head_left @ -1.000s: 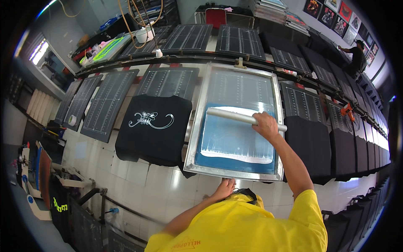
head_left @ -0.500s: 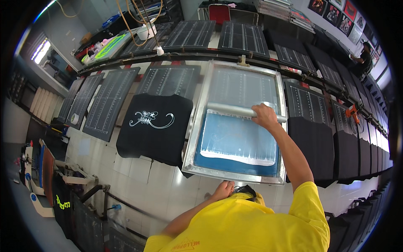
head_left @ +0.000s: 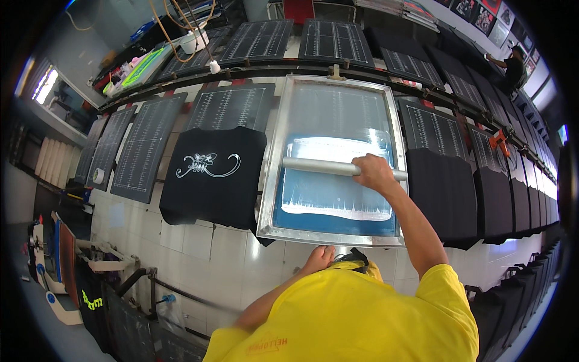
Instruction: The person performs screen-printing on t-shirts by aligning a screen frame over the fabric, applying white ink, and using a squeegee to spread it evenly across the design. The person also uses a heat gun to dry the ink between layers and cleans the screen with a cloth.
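My right hand (head_left: 375, 173) is closed round a silver-grey squeegee (head_left: 319, 166), which lies crosswise on a metal-framed printing screen (head_left: 271, 158). White ink (head_left: 335, 208) coats part of the screen's blue mesh, with a ragged-edged band on the near side of the squeegee and a bright strip beyond it. Just off the near edge of the frame, my left hand (head_left: 320, 258) is curled in front of my body; whatever its fingers may hold is hidden. A black shirt (head_left: 211, 196) bearing a white swirling print lies on the board left of the screen.
Dark printing boards (head_left: 148, 148) with white markings line both sides of a long rail (head_left: 253, 78). More black shirts (head_left: 443, 196) cover boards on the right. An orange tool (head_left: 499, 142) rests there, and a white bucket (head_left: 193, 41) stands at the back. Another person (head_left: 514, 67) is at far right.
My right hand has drawn the squeegee toward me over the mesh, and a white strip now shows behind it. The whole view has shifted slightly. My left hand stays near my body.
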Motion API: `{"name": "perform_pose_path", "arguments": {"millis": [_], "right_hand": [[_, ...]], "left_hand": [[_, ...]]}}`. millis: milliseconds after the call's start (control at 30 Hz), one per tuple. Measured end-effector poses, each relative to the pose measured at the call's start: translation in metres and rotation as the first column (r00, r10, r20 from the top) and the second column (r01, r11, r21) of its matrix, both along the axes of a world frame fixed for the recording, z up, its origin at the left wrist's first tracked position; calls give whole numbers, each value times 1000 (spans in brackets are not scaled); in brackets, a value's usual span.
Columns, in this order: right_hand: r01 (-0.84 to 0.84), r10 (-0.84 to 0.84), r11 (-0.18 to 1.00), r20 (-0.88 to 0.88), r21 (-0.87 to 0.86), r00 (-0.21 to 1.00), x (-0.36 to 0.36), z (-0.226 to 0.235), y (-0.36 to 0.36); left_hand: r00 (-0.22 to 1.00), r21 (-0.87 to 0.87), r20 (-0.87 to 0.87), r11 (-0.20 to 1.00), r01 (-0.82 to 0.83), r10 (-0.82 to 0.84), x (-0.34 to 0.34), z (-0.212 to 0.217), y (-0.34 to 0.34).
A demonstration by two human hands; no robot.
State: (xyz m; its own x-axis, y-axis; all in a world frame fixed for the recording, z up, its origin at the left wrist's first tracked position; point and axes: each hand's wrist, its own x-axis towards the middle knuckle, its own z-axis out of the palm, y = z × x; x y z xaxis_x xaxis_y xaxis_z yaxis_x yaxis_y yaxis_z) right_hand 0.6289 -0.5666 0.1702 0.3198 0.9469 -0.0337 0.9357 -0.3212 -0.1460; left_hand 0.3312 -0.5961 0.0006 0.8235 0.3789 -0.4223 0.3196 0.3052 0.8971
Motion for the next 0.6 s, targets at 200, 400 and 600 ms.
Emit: {"name": "perform_pose_path", "arguments": {"millis": [200, 400, 600], "right_hand": [[-22, 22, 1000, 7, 2, 1000, -48, -10, -43], [-67, 61, 988, 47, 140, 997, -102, -33, -92], [-88, 72, 983, 102, 161, 992, -131, -51, -117]], "left_hand": [[995, -81, 78, 994, 75, -68, 0, -12, 6], [994, -284, 109, 957, 58, -28, 0, -22, 7], [991, -304, 15, 943, 135, -137, 1, -21, 18]]}}
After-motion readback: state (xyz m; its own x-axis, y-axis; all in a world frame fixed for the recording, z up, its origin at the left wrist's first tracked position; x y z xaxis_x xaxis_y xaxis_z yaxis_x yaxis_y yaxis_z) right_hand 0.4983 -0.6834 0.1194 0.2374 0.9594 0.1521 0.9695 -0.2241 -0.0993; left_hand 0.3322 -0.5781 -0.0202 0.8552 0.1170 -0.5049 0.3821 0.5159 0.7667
